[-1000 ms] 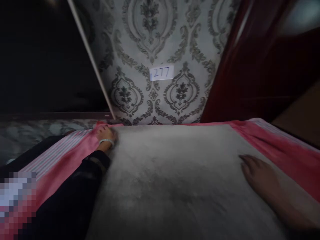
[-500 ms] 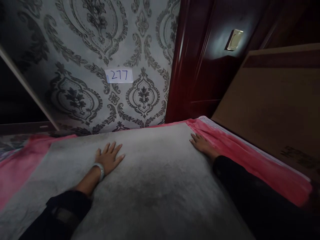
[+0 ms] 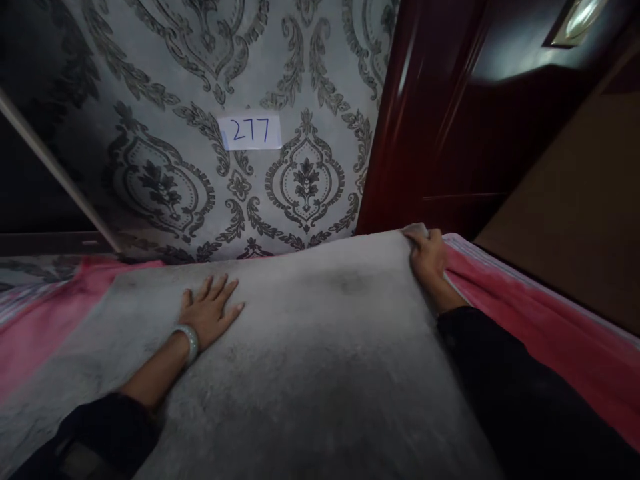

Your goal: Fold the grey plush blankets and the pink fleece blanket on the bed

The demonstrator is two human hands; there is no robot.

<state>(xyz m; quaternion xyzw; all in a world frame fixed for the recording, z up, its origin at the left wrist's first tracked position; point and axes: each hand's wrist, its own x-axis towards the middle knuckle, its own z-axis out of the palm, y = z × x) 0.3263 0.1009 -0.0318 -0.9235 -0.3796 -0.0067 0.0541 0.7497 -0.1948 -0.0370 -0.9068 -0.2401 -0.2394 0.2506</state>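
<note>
A grey, fuzzy blanket (image 3: 320, 307) with darker mottled patches lies spread over a pink-red cloth. My left hand (image 3: 209, 312), with a pale bracelet at the wrist, rests flat on its left part, fingers spread. At the far right corner my right hand (image 3: 427, 257) grips the blanket's edge between thumb and fingers, and that corner is raised a little. Pink-red cloth (image 3: 540, 320) shows along the right side and also at the left.
Patterned wallpaper (image 3: 165, 187) with a paper label (image 3: 251, 132) reading 277 rises behind the far edge. A dark red wooden panel (image 3: 430, 147) with a metal plate (image 3: 576, 23) stands right of it. A large cardboard box (image 3: 575, 193) is at the right.
My right hand has gone from lying flat near the right edge to gripping the far right corner and lifting it slightly. My left hand stays flat. The view has shifted somewhat.
</note>
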